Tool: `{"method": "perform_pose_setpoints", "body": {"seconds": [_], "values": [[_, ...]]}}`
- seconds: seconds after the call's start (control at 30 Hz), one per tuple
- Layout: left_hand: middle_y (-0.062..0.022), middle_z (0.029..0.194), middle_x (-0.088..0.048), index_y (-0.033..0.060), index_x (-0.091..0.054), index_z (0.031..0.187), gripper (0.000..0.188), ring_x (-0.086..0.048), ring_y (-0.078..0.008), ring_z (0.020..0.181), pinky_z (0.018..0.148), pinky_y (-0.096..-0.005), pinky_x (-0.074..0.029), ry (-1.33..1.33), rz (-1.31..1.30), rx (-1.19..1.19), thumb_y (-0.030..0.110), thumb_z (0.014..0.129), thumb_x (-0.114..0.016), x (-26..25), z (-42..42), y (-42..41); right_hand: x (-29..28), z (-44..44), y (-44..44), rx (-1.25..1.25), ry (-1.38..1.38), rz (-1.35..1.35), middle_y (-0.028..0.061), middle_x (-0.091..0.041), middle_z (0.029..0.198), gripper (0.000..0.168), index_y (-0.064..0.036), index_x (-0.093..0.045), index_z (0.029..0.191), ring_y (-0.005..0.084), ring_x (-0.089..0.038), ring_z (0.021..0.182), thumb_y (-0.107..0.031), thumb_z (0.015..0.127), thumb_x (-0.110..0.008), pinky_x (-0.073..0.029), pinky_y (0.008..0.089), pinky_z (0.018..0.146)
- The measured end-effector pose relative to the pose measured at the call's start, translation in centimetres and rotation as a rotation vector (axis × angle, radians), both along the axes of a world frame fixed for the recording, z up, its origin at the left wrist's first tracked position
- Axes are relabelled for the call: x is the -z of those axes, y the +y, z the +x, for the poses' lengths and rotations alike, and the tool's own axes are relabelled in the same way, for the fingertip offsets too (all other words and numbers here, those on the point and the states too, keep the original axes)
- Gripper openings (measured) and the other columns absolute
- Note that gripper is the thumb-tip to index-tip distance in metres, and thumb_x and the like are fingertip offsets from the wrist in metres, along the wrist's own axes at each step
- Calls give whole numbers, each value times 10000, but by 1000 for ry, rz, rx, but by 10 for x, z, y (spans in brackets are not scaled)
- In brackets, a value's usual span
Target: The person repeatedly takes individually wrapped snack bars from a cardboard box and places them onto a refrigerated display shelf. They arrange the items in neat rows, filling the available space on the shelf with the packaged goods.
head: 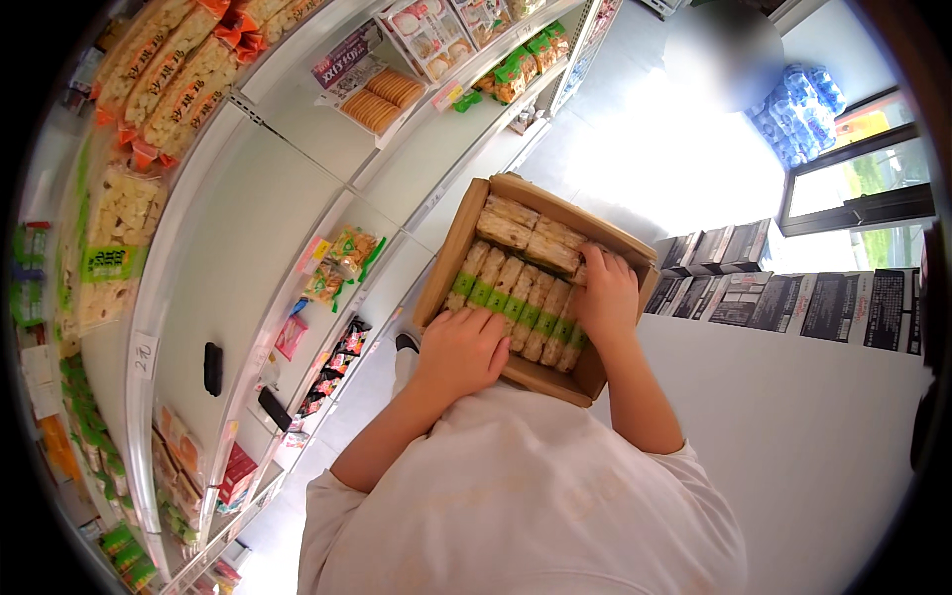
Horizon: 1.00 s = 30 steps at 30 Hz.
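Observation:
An open cardboard box (454,256) sits tilted in front of my body, packed with puffed-grain snack bars in clear wrappers. A row of bars with green bands (513,303) fills the near part, and more wrapped bars (528,234) lie crosswise along the far side. My left hand (465,349) lies over the box's near left part, its fingers bent down onto the banded bars. At the right end, my right hand (610,294) reaches inside, with fingers curled over the bars. The undersides of both hands are hidden, so any grip is unclear.
Store shelves (245,201) curve along the left, carrying bagged snacks (186,97) and a biscuit tray (383,97). Two black objects (213,369) rest on them. At right, dark printed boxes (781,301) line a white surface (773,416). Bottled water packs (799,115) stand beyond, near a blurred figure.

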<state>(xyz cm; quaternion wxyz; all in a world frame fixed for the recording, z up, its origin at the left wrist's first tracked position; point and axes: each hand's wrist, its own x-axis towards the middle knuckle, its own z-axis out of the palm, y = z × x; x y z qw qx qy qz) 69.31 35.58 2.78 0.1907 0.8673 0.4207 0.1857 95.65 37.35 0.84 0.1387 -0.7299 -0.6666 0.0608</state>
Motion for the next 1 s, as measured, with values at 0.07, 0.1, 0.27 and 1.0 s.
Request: {"method": "perform_pose_setpoints", "body": {"seconds": [0.07, 0.1, 0.27, 1.0], "values": [[-95, 1010, -725, 81, -704, 1018, 193, -711, -306, 915, 776, -445, -527, -1, 11, 4, 219, 890, -744, 1, -1, -1, -5, 3, -3, -3, 18, 8, 125, -732, 1203, 586, -122, -640, 1319, 374, -661, 1170, 35, 766, -750, -512, 499, 999], [-94, 1004, -725, 83, -704, 1017, 192, -711, -305, 912, 775, -444, -527, -5, 14, 2, 222, 891, -743, 1, -1, -1, -9, 4, -5, -3, 27, 9, 123, -736, 1204, 592, -121, -640, 1322, 370, -663, 1166, 32, 762, -760, -517, 499, 996], [-92, 984, -719, 86, -704, 1018, 190, -713, -302, 903, 768, -446, -525, 12, 12, 3, 223, 891, -738, 0, -3, -3, -26, 10, -14, -12, 129, 80, 89, -755, 1073, 519, -122, -668, 1236, 342, -674, 1080, 57, 752, -726, -535, 473, 925], [-94, 1303, -705, 60, -548, 1496, 586, -709, -188, 1138, 898, -340, -600, -761, -731, -217, 182, 985, -805, -27, -24, 8, -115, -23, -26, 40, 1641, 32, 112, -740, 1141, 425, -28, -647, 1259, 174, -719, 1010, 80, 873, -789, -583, 301, 893]]}}
